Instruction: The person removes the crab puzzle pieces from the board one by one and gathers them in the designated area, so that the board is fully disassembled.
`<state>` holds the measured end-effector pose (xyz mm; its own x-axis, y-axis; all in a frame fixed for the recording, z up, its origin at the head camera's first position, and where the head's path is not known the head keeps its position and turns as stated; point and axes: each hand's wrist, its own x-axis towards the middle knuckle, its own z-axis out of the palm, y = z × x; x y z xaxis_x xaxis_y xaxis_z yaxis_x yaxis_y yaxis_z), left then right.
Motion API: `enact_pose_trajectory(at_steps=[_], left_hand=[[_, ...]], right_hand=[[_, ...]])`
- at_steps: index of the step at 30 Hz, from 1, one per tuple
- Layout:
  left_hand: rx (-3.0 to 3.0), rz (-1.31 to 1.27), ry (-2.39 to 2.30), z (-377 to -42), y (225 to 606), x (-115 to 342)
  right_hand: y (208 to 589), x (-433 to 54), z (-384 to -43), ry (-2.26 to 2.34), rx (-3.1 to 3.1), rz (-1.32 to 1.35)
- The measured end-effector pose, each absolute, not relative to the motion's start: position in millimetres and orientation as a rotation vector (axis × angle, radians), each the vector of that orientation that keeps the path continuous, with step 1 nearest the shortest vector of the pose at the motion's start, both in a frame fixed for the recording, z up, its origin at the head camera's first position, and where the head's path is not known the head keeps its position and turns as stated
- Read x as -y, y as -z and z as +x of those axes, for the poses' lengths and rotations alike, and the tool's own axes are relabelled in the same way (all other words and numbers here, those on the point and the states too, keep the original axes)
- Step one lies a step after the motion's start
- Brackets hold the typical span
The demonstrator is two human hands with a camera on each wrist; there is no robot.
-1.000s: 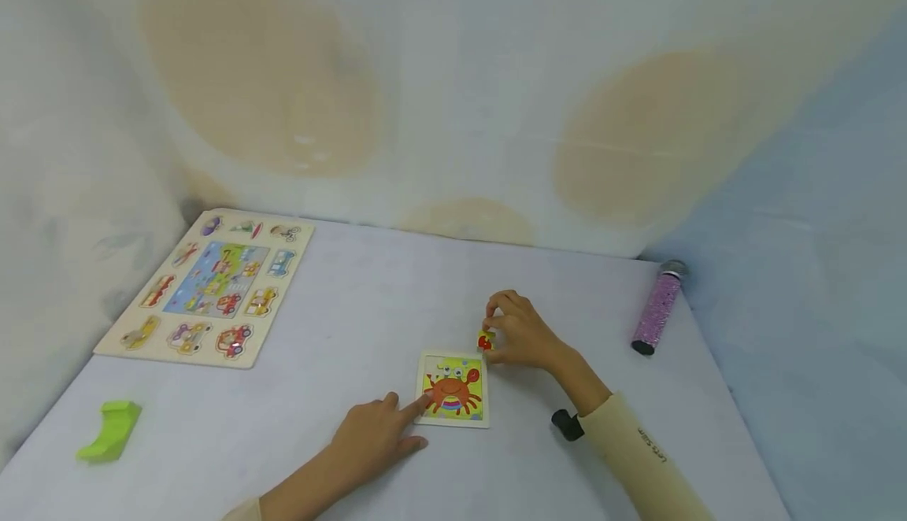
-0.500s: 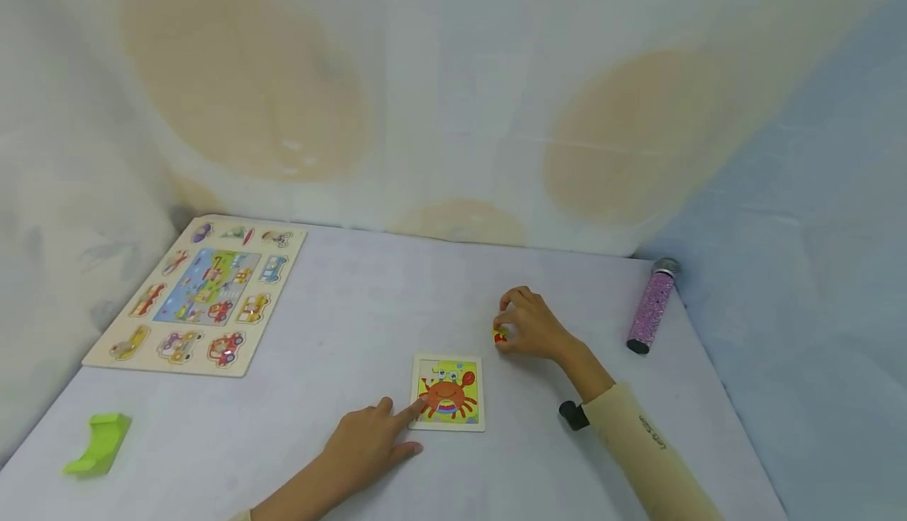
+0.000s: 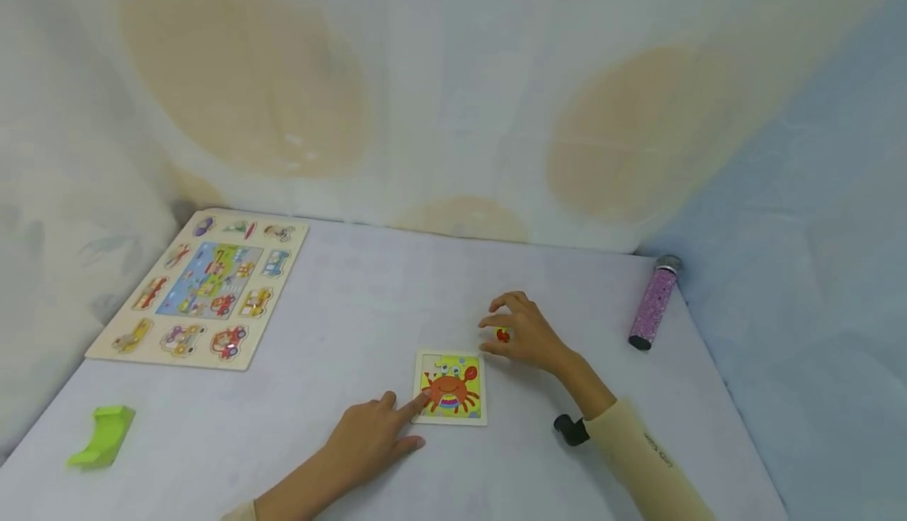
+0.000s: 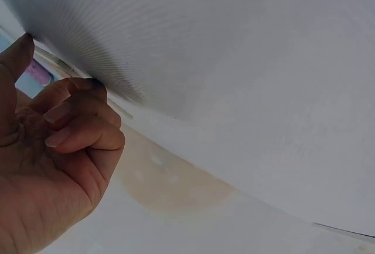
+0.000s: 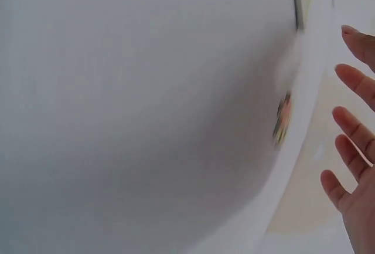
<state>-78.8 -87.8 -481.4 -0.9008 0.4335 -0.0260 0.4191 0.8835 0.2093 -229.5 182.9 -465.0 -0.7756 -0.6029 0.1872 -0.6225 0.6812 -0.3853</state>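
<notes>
A small square crab puzzle (image 3: 450,389) in a pale frame lies on the white table, with a bare patch at its upper left. My left hand (image 3: 368,433) holds its index finger out onto the puzzle's left side, thumb apart; the left wrist view shows the other fingers bent. Beyond the puzzle's upper right corner is my right hand (image 3: 530,338), fingers and thumb spread. A small yellow and red puzzle piece (image 3: 503,335) shows between its thumb and fingers in the head view. In the right wrist view that piece (image 5: 282,119) lies on the table, apart from the fingertips.
A large wooden vehicle puzzle board (image 3: 234,340) lies at the back left. Nearer on the left is a curved green block (image 3: 105,436). A glittery pink microphone (image 3: 653,304) lies at the right. Cloth-like walls (image 3: 453,112) bound the table's back and sides.
My right hand first draws the piece away from the puzzle's corner, then spreads its fingers and lets it go. The left hand stays on the puzzle. The head view shifts slightly.
</notes>
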Motion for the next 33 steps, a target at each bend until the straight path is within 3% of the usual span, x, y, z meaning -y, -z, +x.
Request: enact_pose_trajectory(at_steps=[7, 14, 33], left_hand=[[-3.004, 0.773, -0.215, -83.6, 479.8, 88.4], [-3.15, 0.892, -0.149, -90.1, 480.7, 78.9], [-3.128, 0.796, -0.166, -96.6, 481.9, 67.1]], right_hand=[[465.6, -154.3, -207.2, -0.715, 2.866, 1.211], [466.7, -144.1, -202.3, -0.663, 2.927, 1.214], [472.4, -135.8, -203.7, -0.807, 2.885, 1.216]])
